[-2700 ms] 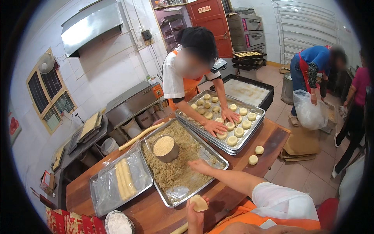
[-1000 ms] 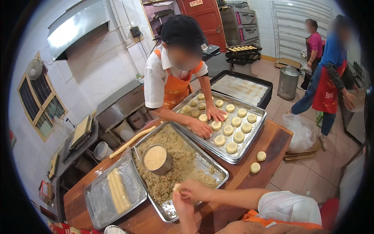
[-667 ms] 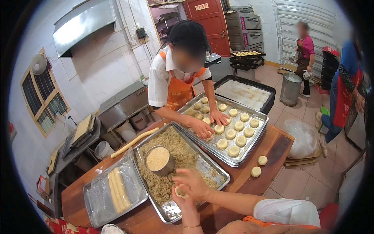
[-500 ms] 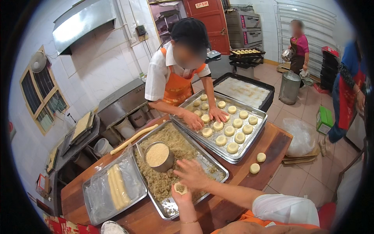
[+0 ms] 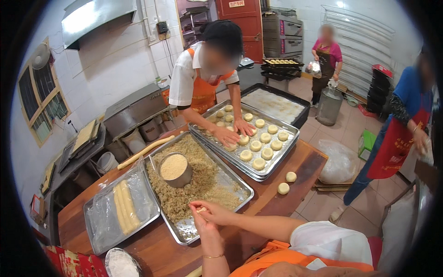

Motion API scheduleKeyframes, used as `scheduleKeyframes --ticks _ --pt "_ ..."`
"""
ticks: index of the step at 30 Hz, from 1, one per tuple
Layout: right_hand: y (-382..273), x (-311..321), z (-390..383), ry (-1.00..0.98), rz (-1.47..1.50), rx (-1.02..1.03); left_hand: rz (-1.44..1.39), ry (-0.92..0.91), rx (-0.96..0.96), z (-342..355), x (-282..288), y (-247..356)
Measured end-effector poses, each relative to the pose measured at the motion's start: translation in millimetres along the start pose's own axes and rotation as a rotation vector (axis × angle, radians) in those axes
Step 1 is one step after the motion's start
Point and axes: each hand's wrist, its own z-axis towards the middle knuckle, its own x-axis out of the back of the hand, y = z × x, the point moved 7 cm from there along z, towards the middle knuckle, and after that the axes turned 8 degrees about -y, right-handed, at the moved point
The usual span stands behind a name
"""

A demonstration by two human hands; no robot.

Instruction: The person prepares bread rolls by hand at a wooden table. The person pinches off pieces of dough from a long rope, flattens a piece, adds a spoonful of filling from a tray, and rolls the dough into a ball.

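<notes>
My left hand (image 5: 206, 231) and my right hand (image 5: 216, 213) are brought together over the near edge of the filling tray (image 5: 253, 190). Between their fingers is a small pale piece of dough (image 5: 201, 210), mostly covered by them. Crumbly brownish filling (image 5: 198, 171) is heaped in the tray below. A metal pot (image 5: 177, 177) of pale crumbs rests on that heap. To the left, long dough strips (image 5: 124, 207) lie under plastic in a second tray (image 5: 99, 247).
Across the table a person in an orange apron (image 5: 202, 102) presses round cakes (image 5: 259, 164) on stacked metal trays (image 5: 277, 167). Two dough rounds (image 5: 283, 188) sit on the wood at right. A bowl of white flour (image 5: 122, 265) is near left. Two other people stand farther right.
My right hand, open over the filling before, has come to my left hand and closed on the dough. The view has shifted. The person at far right has leaned further in.
</notes>
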Motion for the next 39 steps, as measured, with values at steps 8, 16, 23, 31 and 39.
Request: scheduleKeyframes --ticks 8,16,23,31,39 --pt "-15 7 -5 0.206 0.248 0.000 0.007 -0.096 -0.084 -29 -33 3" --pt "-44 54 -9 0.408 -0.842 0.186 -0.368 0.006 -0.116 -24 -23 29" --pt "-15 -16 -1 -0.022 -0.171 0.102 -0.047 0.034 -0.063 -12 6 22" --pt "-28 -19 -14 -0.064 0.044 0.043 0.451 0.155 -0.083 -55 -19 15" --pt "-23 14 -11 0.145 0.164 -0.044 0.085 -0.050 -0.030 -59 -79 -1"
